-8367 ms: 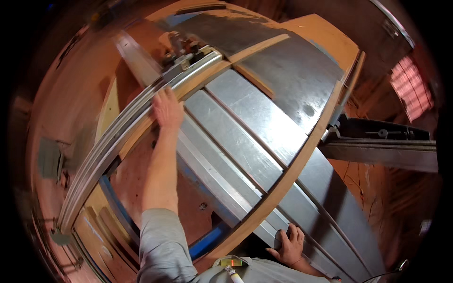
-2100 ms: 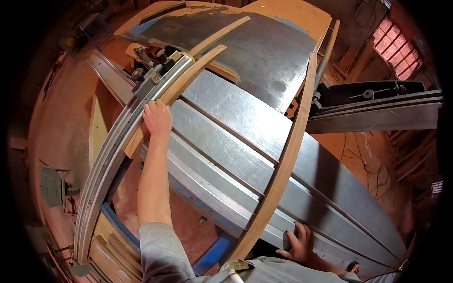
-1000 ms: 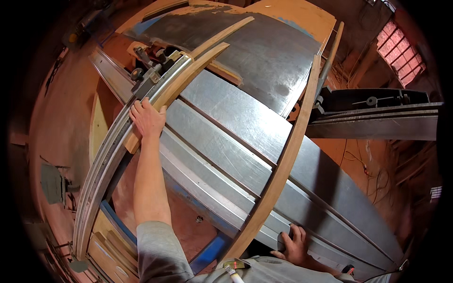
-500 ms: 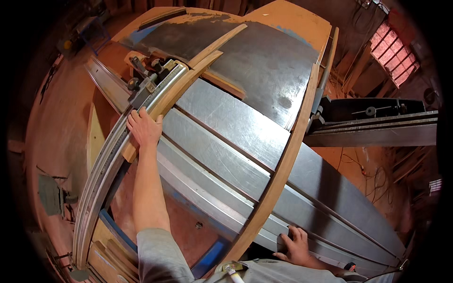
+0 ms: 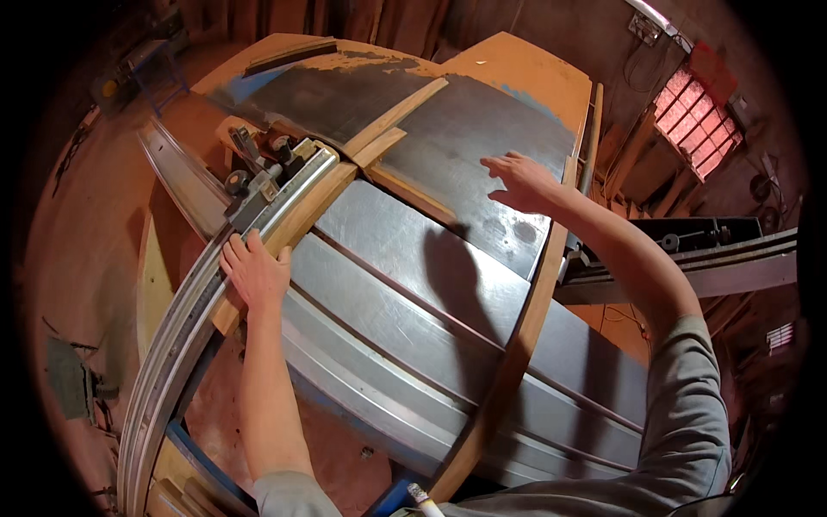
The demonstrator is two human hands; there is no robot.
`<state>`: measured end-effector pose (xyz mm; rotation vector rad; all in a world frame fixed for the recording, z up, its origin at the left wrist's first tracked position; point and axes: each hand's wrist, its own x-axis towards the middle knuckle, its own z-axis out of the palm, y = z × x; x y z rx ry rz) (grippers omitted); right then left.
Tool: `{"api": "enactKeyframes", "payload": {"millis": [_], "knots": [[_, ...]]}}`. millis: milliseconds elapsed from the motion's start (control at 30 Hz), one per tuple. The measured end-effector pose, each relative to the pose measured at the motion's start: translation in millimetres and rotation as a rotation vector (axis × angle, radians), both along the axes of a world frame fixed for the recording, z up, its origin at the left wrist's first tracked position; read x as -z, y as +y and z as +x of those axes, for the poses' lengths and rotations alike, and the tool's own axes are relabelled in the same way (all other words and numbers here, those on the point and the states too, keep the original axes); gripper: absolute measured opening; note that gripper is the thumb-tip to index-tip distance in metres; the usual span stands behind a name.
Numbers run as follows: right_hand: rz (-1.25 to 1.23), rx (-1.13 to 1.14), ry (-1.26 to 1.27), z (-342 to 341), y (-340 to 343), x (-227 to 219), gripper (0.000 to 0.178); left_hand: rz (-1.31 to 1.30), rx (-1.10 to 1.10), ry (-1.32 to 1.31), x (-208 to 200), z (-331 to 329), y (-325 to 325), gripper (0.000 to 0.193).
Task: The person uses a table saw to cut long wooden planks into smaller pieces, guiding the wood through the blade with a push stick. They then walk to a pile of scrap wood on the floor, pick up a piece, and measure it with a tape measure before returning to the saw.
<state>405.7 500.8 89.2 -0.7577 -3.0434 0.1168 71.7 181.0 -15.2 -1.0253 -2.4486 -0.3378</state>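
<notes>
Left fingers (image 5: 255, 245) on wood strip (image 5: 312, 200), rail (image 5: 178, 336) markings illegible, right fingers (image 5: 501, 164) aloft

The head view looks forward and steeply down from head height, through one wide fisheye that bends straight edges and ends in a black rim. A white stick (image 5: 422, 498) pokes in very near the lens at 6 o'clock, with grey sleeves (image 5: 689, 396) close at 4 and 7. The metal bench (image 5: 388, 224) fills the centre, farther off; a barred window (image 5: 689, 116) stands well beyond it at 2 o'clock.
</notes>
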Motion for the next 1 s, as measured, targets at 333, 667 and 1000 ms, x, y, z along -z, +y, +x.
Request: {"api": "enactKeyframes", "payload": {"millis": [333,667,1000], "knots": [[0.074,-0.255,0.123,-227,114,105,0.034,0.018,0.025,0.016,5,0,-1,0.066],[0.144,-0.374,0.273,-231,139,163,0.034,0.043,0.084,0.035,15,-6,2,0.068],[-0.221,-0.078,0.278,-35,20,118,0.041,-0.125,0.042,0.132,13,9,-14,0.060]]}}
